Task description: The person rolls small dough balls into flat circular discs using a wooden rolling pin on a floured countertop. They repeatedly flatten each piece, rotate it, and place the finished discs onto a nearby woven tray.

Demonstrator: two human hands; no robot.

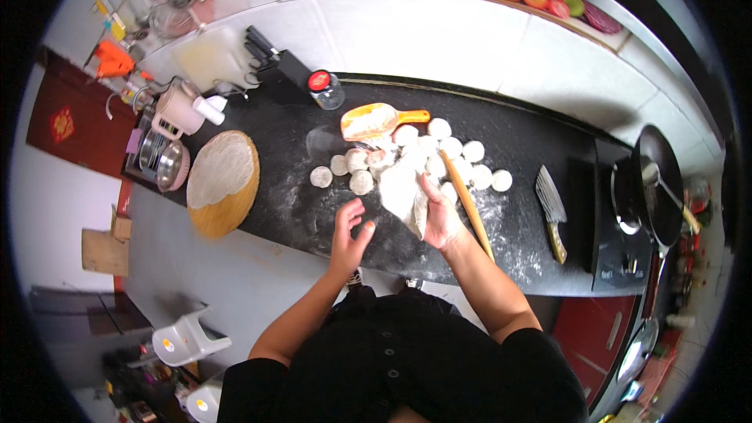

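A thin, pale, flour-dusted sheet of dough point(399, 191) hangs from my right hand point(442, 220), its thumb on top and its lower edge folded. My left hand point(351, 235) is left of the sheet, fingers apart and holding nothing. Beyond both hands, several small floured dough rounds point(361, 183) lie together on the black countertop point(288, 211), partly hidden by the sheet. A wooden rolling pin point(468, 202) lies slantwise right of my right hand, its near end by my forearm. Behind the rounds is an orange scoop point(370, 122) with flour in it.
A round wooden board point(220, 217) bearing a layer of floured dough overhangs the counter's left front edge. A cleaver point(552, 205) lies at right, before the stove point(623, 270) with a wok point(658, 188). A red-lidded jar point(326, 91) and a knife block point(292, 67) stand behind.
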